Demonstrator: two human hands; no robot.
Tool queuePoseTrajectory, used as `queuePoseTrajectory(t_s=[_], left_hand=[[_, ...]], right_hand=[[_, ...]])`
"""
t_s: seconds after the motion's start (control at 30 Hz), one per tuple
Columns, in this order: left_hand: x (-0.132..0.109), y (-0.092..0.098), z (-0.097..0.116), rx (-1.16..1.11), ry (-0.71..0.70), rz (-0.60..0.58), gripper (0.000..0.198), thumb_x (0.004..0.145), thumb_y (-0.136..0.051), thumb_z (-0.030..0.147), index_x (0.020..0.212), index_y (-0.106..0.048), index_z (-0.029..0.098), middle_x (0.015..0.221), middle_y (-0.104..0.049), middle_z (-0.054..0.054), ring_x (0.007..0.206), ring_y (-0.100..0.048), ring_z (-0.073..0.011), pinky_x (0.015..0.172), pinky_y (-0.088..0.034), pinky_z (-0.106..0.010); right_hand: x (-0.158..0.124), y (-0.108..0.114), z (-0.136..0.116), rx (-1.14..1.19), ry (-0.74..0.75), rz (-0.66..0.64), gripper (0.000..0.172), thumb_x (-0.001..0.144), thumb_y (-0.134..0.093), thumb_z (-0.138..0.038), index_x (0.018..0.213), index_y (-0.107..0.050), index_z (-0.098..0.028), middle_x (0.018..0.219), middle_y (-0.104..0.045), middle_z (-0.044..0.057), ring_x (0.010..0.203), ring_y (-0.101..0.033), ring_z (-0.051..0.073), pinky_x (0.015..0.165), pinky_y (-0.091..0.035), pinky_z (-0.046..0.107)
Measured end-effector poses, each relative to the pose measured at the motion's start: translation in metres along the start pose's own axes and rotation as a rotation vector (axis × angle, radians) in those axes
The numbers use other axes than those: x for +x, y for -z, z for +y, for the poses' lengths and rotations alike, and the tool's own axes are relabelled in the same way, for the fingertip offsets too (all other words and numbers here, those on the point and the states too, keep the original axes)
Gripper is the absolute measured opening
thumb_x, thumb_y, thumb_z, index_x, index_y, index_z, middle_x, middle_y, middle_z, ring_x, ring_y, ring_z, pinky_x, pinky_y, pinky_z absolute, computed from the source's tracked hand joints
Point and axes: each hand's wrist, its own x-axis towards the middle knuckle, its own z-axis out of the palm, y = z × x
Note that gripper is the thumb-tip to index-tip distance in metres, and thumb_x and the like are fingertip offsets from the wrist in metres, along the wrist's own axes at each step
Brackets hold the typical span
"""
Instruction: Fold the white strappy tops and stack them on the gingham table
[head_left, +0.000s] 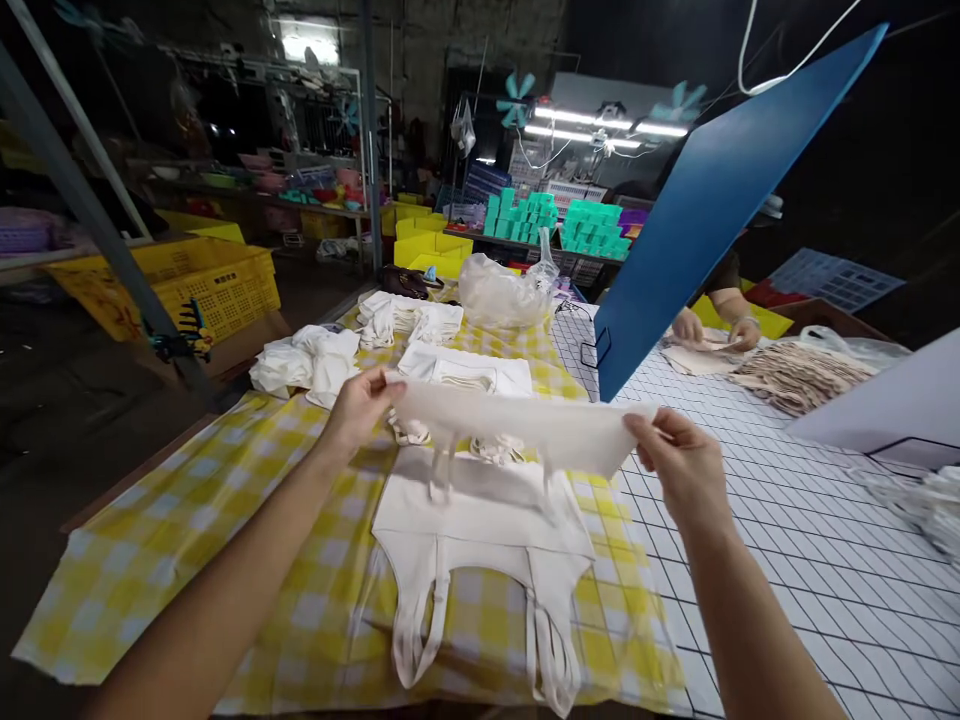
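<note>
Held a white garment point(517, 425) stretched above the counter point(787, 520), left hand point(360, 405) and right hand point(675, 465) each pinching one end. Could probably slip or fold crooked over the garment point(480, 540) lying below, from uneven pull.

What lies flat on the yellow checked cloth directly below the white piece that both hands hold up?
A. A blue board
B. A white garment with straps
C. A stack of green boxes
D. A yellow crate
B: under the white piece, stretched between the left hand and the right hand, a white garment with straps lies spread on the checked cloth.
</note>
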Motion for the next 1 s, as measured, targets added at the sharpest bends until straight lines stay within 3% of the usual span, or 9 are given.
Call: queuePoseTrajectory(t_s=[0.07, 0.13, 0.2, 0.3, 0.4, 0.5, 0.73, 0.87, 1.0], left_hand=[[-0.004, 0.005, 0.018, 0.019, -0.112, -0.003, 0.028, 0.066, -0.065, 0.041, 0.076, -0.057, 0.017, 0.080, -0.065, -0.001, 0.078, -0.059, -0.0152, 0.073, -0.046, -0.025], [-0.019, 0.011, 0.020, 0.067, -0.185, -0.053, 0.023, 0.070, -0.063, 0.038, 0.077, -0.057, 0.017, 0.091, -0.066, -0.004, 0.090, -0.060, -0.0179, 0.083, -0.045, -0.029], [-0.043, 0.019, 0.006, 0.149, -0.203, -0.136, 0.016, 0.072, -0.062, 0.032, 0.073, -0.057, 0.017, 0.096, -0.066, -0.006, 0.099, -0.058, -0.0200, 0.090, -0.043, -0.033], [-0.088, 0.029, -0.033, 0.314, -0.128, -0.282, 0.005, 0.073, -0.057, 0.022, 0.070, -0.057, 0.018, 0.102, -0.066, -0.007, 0.106, -0.057, -0.0205, 0.091, -0.043, -0.034], [-0.128, 0.035, -0.065, 0.496, -0.062, -0.423, 0.011, 0.072, -0.051, 0.012, 0.067, -0.058, 0.019, 0.107, -0.066, -0.005, 0.111, -0.054, -0.0204, 0.098, -0.038, -0.038], [-0.150, 0.037, -0.077, 0.619, -0.049, -0.494, 0.016, 0.071, -0.049, 0.007, 0.069, -0.058, 0.020, 0.110, -0.065, -0.003, 0.115, -0.052, -0.0200, 0.105, -0.029, -0.043], [-0.150, 0.036, -0.082, 0.731, -0.163, -0.479, 0.028, 0.074, -0.049, 0.007, 0.093, -0.065, 0.021, 0.117, -0.060, -0.006, 0.111, -0.053, -0.0197, 0.094, -0.042, -0.035], [-0.148, 0.033, -0.085, 0.707, -0.211, -0.474, 0.033, 0.073, -0.045, 0.003, 0.085, -0.069, 0.022, 0.112, -0.062, -0.005, 0.108, -0.053, -0.0193, 0.092, -0.043, -0.036], [-0.140, 0.034, -0.078, 0.537, -0.137, -0.421, 0.034, 0.069, -0.042, 0.003, 0.081, -0.068, 0.022, 0.104, -0.066, -0.004, 0.103, -0.056, -0.0182, 0.091, -0.042, -0.035]], right_hand=[[-0.004, 0.008, -0.010, 0.002, 0.071, 0.055, 0.021, 0.068, -0.069, -0.039, 0.072, -0.063, -0.020, 0.047, -0.039, -0.006, 0.042, -0.033, 0.006, 0.038, -0.027, 0.020], [-0.015, 0.015, -0.005, -0.035, 0.085, 0.011, 0.019, 0.068, -0.069, -0.038, 0.075, -0.065, -0.020, 0.053, -0.048, -0.004, 0.044, -0.039, 0.007, 0.039, -0.032, 0.020], [-0.031, 0.021, 0.014, -0.090, 0.042, -0.129, 0.021, 0.068, -0.068, -0.039, 0.078, -0.066, -0.020, 0.071, -0.060, 0.002, 0.051, -0.050, 0.010, 0.043, -0.041, 0.022], [-0.064, 0.026, 0.055, -0.162, -0.070, -0.382, 0.027, 0.068, -0.066, -0.044, 0.080, -0.067, -0.020, 0.094, -0.064, 0.008, 0.066, -0.059, 0.017, 0.050, -0.049, 0.026], [-0.097, 0.028, 0.090, -0.246, -0.125, -0.483, 0.028, 0.070, -0.063, -0.048, 0.076, -0.068, -0.021, 0.096, -0.064, 0.010, 0.082, -0.061, 0.022, 0.058, -0.051, 0.027], [-0.119, 0.031, 0.109, -0.258, -0.141, -0.515, 0.027, 0.073, -0.059, -0.047, 0.074, -0.067, -0.021, 0.102, -0.063, 0.011, 0.093, -0.059, 0.024, 0.070, -0.051, 0.029], [-0.128, 0.031, 0.122, -0.312, -0.099, -0.498, 0.025, 0.073, -0.057, -0.046, 0.075, -0.066, -0.022, 0.105, -0.060, 0.011, 0.100, -0.056, 0.025, 0.080, -0.048, 0.034], [-0.131, 0.028, 0.122, -0.321, -0.109, -0.465, 0.025, 0.072, -0.058, -0.046, 0.074, -0.066, -0.022, 0.104, -0.061, 0.011, 0.098, -0.056, 0.025, 0.077, -0.049, 0.034], [-0.130, 0.028, 0.113, -0.283, -0.119, -0.410, 0.027, 0.072, -0.058, -0.047, 0.073, -0.065, -0.021, 0.103, -0.061, 0.010, 0.097, -0.057, 0.025, 0.075, -0.049, 0.032]])
